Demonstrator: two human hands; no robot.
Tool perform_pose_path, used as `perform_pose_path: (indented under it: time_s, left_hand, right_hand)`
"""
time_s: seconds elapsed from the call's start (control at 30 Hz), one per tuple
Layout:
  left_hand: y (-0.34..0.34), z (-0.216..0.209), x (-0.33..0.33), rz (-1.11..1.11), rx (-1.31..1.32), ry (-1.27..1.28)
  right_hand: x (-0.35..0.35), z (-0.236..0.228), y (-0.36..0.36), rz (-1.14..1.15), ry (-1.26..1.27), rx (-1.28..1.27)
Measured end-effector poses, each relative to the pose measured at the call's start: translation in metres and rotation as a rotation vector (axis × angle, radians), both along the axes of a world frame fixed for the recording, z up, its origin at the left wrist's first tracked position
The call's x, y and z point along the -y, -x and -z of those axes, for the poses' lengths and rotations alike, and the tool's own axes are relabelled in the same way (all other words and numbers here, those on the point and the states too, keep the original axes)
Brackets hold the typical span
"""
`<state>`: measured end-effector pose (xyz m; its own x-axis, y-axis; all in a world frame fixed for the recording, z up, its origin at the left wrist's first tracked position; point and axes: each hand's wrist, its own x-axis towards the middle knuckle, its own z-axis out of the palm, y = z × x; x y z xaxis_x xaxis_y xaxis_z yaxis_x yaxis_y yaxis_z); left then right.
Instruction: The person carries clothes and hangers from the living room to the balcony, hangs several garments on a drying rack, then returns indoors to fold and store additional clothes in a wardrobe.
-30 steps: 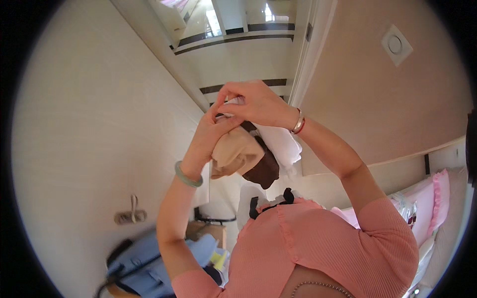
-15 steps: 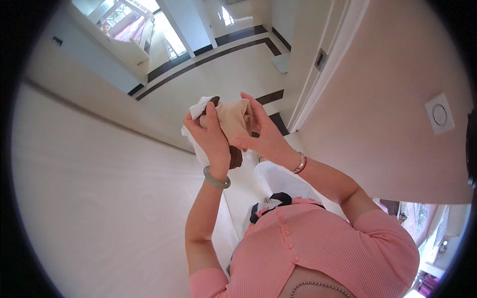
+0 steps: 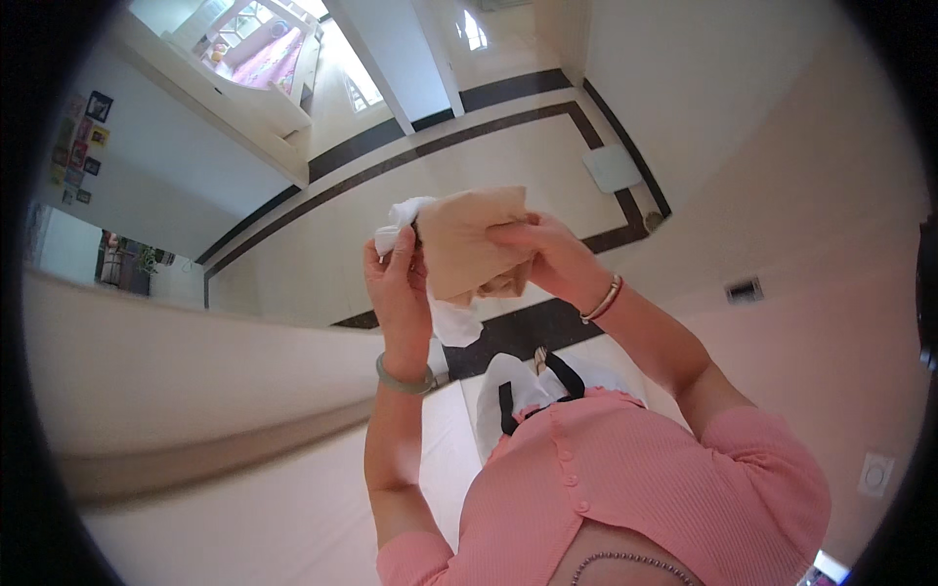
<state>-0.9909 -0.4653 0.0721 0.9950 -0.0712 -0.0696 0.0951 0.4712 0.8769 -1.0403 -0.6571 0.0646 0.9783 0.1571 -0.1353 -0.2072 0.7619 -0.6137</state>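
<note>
A folded beige cloth [image 3: 472, 234] is held out in front of me at chest height. My right hand [image 3: 565, 262] grips its right side, fingers and thumb pinching the fabric. At the left, my left hand [image 3: 396, 298] has its thumb and fingers closed on a bunched white cloth [image 3: 456, 322], which shows above the fingers and hangs below the beige one. A sliver of dark brown cloth shows between the white and the beige; the rest is hidden. Both bundles press against each other.
I am at a doorway onto a pale tiled hall floor [image 3: 322, 225] with dark border strips. A flat white square scale-like object [image 3: 613, 169] lies on it. Beyond is a room with a bed [image 3: 272, 61]. Picture frames [image 3: 98, 105] hang on the left wall; a pale door edge [image 3: 225, 435] runs close at left.
I have moved forward through the doorway, so more of the hall shows. The beige cloth has turned to show a broader, flatter face, and the brown cloth is now mostly hidden.
</note>
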Motion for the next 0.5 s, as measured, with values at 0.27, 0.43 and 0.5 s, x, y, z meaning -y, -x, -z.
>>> perform_pose_path:
  time_s: [0.27,0.43,0.5]
  left_hand:
    - [-0.197,-0.017,0.016,0.098,0.127,-0.234]
    - [-0.314,-0.001,0.041,0.360,-0.032,-0.257]
    - [-0.362,0.006,0.058,0.509,-0.123,-0.198]
  right_hand:
    - [0.059,0.000,-0.179,0.219,0.167,0.055]
    - [0.063,-0.007,-0.280,0.262,0.098,0.051]
    - [0.070,-0.017,-0.312,0.282,0.073,0.018]
